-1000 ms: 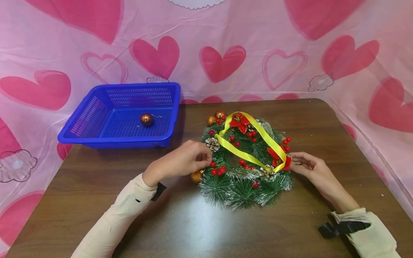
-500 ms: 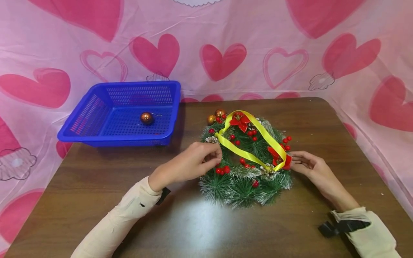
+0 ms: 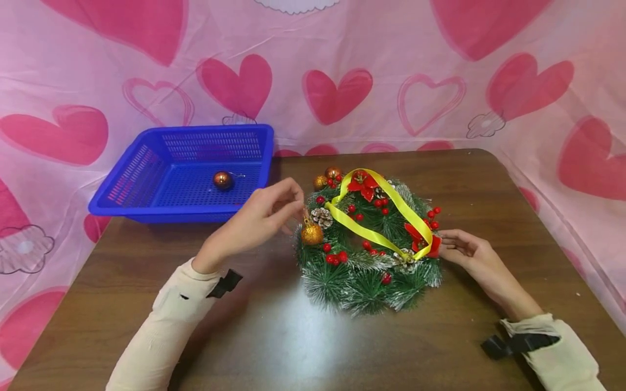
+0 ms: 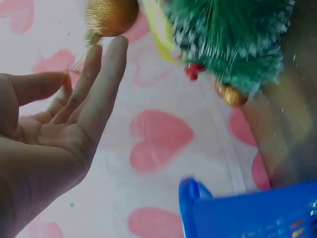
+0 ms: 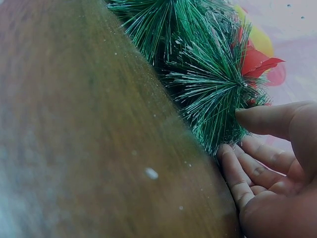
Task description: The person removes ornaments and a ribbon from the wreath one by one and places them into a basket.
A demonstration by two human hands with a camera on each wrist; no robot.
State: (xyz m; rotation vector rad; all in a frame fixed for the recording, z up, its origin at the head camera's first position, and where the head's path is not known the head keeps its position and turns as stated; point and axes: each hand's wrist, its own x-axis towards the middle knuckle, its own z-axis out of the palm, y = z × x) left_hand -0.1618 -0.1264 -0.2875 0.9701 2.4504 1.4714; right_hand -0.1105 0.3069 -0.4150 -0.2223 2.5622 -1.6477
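Gold ball dangling by its thread at the wreath's left edge

We see the gold ball (image 3: 312, 234) at the left side of the wreath (image 3: 327, 285), near the pine cone (image 3: 321, 217); whether it touches the greenery we can't tell. The left hand (image 3: 266, 214) pinches its thin thread (image 4: 77, 62) between thumb and finger. The right hand (image 3: 476, 260) has its fingers loosely extended against the opposite edge, not clenched.

We judge the ball light, hard and slippery, its glitter easily rubbed off — the thread or cap is the better hold. The wreath looks springy and prickly, best steadied at its rim.

Red berries (image 3: 336, 258) and the pine cone could snag the thread; the yellow ribbon (image 3: 365, 232) lies across the middle. Behind the left forearm sits the blue basket (image 3: 171, 212) with a copper ball (image 3: 223, 180), both on the table's far side.
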